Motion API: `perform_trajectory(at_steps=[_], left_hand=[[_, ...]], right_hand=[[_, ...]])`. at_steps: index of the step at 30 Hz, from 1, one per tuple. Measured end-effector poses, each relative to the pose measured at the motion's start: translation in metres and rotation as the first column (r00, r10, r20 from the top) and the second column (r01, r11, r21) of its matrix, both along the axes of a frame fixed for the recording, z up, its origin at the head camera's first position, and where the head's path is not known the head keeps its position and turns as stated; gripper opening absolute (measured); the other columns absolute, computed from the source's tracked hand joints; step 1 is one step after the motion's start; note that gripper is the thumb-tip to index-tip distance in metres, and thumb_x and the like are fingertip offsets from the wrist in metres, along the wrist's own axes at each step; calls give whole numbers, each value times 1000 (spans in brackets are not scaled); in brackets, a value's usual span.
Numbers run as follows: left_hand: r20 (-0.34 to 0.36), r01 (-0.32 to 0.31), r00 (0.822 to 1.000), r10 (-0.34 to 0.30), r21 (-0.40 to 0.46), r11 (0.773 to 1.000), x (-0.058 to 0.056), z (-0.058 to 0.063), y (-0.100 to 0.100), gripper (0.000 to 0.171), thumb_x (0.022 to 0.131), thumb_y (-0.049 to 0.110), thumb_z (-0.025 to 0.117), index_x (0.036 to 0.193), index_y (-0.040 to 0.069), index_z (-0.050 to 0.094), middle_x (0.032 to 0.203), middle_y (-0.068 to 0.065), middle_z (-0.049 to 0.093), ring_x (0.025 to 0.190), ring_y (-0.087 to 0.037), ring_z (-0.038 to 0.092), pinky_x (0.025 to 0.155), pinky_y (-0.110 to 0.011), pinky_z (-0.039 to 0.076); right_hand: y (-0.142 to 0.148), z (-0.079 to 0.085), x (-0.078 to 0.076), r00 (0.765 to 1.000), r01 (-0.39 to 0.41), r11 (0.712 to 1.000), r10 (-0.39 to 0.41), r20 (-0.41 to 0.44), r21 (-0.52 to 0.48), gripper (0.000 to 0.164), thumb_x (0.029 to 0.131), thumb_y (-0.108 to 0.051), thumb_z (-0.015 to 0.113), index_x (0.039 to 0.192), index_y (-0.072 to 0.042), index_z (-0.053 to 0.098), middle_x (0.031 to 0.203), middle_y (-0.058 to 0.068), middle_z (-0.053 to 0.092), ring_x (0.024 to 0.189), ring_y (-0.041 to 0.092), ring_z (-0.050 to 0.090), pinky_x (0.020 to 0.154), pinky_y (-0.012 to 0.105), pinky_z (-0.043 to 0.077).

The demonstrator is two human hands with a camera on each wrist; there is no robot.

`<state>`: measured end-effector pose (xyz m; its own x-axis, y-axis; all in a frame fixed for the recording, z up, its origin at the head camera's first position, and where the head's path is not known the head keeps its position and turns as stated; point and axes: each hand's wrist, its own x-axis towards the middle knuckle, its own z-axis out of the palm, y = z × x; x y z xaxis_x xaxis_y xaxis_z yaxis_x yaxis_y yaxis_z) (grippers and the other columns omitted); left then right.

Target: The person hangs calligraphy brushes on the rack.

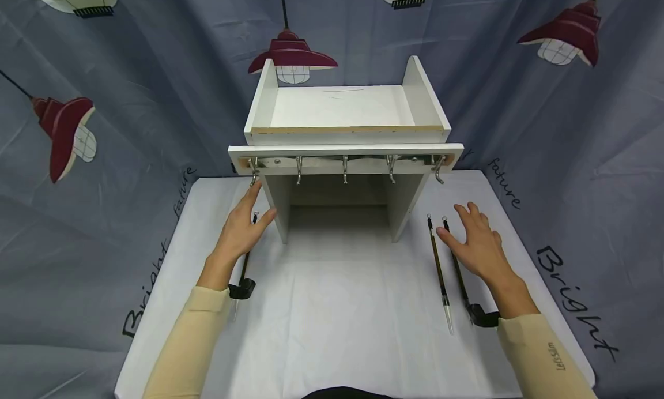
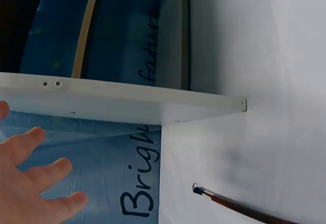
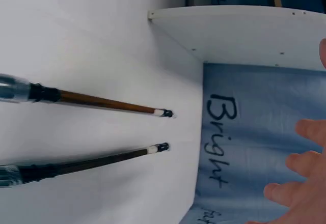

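Observation:
In the head view my left hand (image 1: 242, 229), fingers extended, is beside the left end of a white wooden rack (image 1: 332, 166). Its index fingertip overlaps the leftmost metal hook (image 1: 253, 171); whether they touch I cannot tell. Under that hand lies a calligraphy brush (image 1: 246, 265), partly covered. My right hand (image 1: 478, 246) hovers with spread fingers right of the rack, holding nothing. Near it lie two more brushes with hanging loops, one brown-handled (image 1: 437, 258) and one darker (image 1: 459, 275). In the right wrist view the brown brush (image 3: 107, 101) and dark brush (image 3: 102, 163) lie side by side.
The rack has a row of silver hooks, an open white top tray (image 1: 342, 106) and side panels (image 1: 407, 200) standing on the white table (image 1: 337, 330). A grey-blue printed curtain (image 1: 155, 99) surrounds the table. Black wrist cameras (image 1: 242, 288) sit at the cuffs.

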<state>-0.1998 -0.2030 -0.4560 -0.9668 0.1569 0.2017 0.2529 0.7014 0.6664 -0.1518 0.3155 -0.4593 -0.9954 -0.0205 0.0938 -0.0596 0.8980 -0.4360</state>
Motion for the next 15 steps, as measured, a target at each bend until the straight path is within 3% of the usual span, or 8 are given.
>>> perform_trajectory(at_steps=[5, 8, 12, 15], left_hand=[[-25, 16, 1000, -14, 81, 997, -7, 1, 7, 72, 108, 55, 44, 167, 26, 16, 171, -6, 24, 158, -34, 25, 127, -57, 26], [-41, 15, 999, -11, 108, 994, -10, 0, 9, 66, 110, 53, 39, 167, 26, 18, 170, -8, 28, 156, -35, 29, 123, -57, 33], [-60, 5, 998, 3, 135, 991, -10, -3, 11, 60, 112, 47, 38, 166, 27, 21, 166, -14, 35, 150, -38, 40, 114, -60, 44], [-70, -2, 997, 13, 144, 990, -9, -7, 13, 57, 113, 44, 37, 166, 31, 23, 164, -14, 40, 147, -39, 44, 114, -60, 44]], right_hand=[[6, -6, 3, 999, 40, 998, -41, -4, -43, 84, 103, -57, 52, 161, -2, 29, 168, 32, 14, 151, 56, 19, 104, 87, 19], [11, -15, 6, 997, 76, 995, -76, -1, -58, 83, 103, -58, 52, 160, -1, 31, 167, 32, 17, 150, 57, 22, 105, 85, 21], [16, -31, 13, 990, 143, 988, -143, 9, -63, 79, 103, -57, 53, 154, 2, 40, 162, 33, 30, 144, 58, 33, 106, 81, 30], [19, -43, 20, 979, 202, 977, -201, 29, -64, 75, 103, -54, 55, 150, 3, 46, 152, 36, 43, 135, 59, 43, 102, 75, 40]])
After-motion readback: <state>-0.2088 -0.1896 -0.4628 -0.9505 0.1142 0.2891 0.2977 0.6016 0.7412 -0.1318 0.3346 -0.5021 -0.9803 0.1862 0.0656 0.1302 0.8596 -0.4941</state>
